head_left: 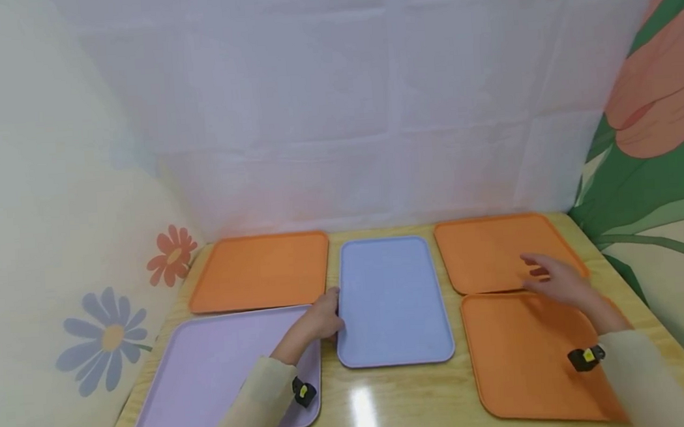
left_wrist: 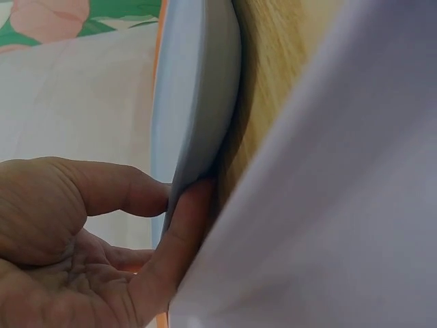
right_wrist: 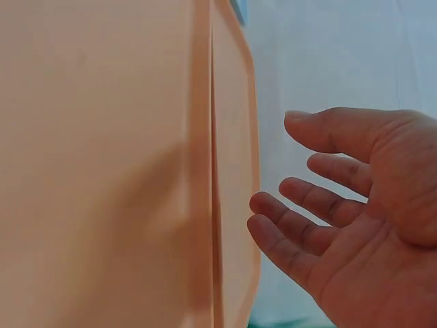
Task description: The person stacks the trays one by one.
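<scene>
A blue tray [head_left: 391,302] lies in the middle of the table, its long side running front to back. My left hand [head_left: 323,316] is at its left edge. In the left wrist view the thumb is on the rim of the blue tray [left_wrist: 217,82] and a finger reaches under it, pinching the edge. My right hand [head_left: 558,282] hovers over the two orange trays on the right, the back one [head_left: 485,250] and the front one [head_left: 533,352]. Its fingers are spread and loosely bent in the right wrist view, with nothing between them.
A purple tray [head_left: 228,370] lies at the front left, beneath my left forearm. Behind it is another orange tray [head_left: 263,270]. The wooden table [head_left: 409,399] ends at a white cloth backdrop [head_left: 371,107]. Flower-printed panels [head_left: 654,122] stand at both sides.
</scene>
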A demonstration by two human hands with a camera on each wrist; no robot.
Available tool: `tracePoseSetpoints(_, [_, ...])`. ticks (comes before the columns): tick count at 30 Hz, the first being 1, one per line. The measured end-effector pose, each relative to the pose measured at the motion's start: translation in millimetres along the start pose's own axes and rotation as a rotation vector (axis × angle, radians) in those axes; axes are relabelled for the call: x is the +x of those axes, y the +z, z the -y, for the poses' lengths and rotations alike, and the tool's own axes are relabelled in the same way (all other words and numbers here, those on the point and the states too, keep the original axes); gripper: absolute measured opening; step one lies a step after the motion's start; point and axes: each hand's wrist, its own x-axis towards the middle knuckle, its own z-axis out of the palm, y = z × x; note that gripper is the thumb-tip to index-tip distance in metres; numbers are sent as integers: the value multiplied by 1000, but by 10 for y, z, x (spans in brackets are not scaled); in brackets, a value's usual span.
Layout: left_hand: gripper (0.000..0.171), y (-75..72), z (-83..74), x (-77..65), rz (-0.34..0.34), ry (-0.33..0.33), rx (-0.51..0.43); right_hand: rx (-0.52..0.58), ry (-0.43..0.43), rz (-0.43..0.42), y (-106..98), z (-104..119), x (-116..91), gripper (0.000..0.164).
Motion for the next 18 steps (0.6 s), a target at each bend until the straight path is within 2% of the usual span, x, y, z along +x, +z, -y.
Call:
tracePoseSetpoints(9, [76,-7,-23,19,2,-2,33,-55,112,-22,-186,-306,-348,65])
tracePoseSetpoints(18, [76,9,-8,40,9,-5,33,-117,144,-44,-340,-589,-646,66])
